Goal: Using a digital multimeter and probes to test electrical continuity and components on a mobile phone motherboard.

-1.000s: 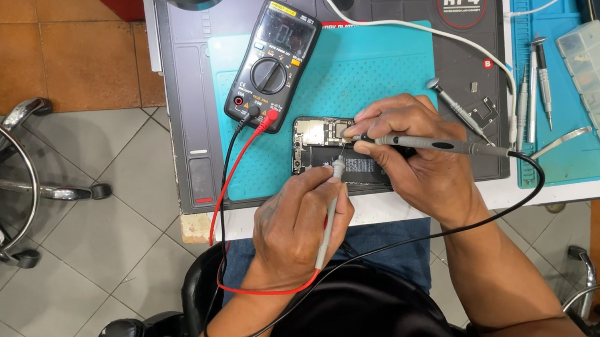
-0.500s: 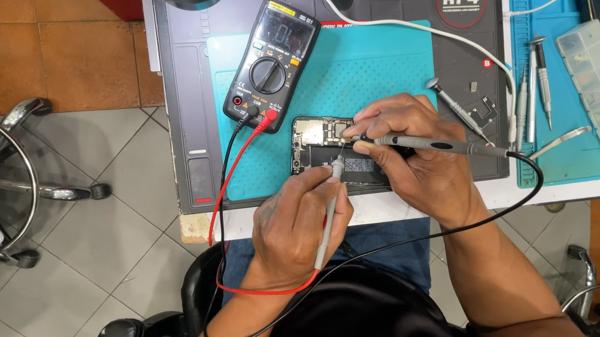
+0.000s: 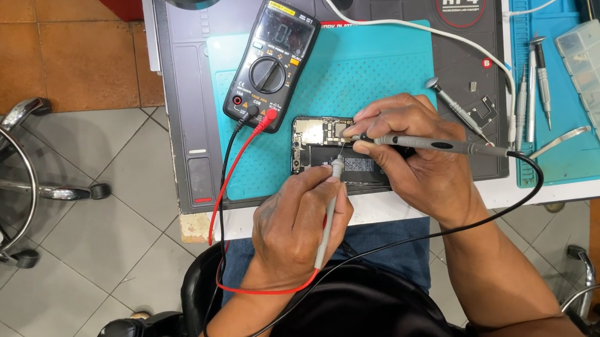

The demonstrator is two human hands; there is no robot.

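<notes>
Head view looks down on a dark work mat [image 3: 408,37] with a teal mat [image 3: 382,73] laid over it. Just beyond the fingers lies an opened phone [image 3: 316,141], its insides exposed, partly under both hands. Farther beyond the left fingers sits a black multimeter [image 3: 270,64], red and black leads running from it toward the person. Left hand [image 3: 297,226] pinches a grey probe [image 3: 326,225] with closed fingers, tip down on the phone. Right hand [image 3: 417,161] grips a dark probe [image 3: 434,142] pen-style, its tip touching the phone's board beside the left fingertips.
</notes>
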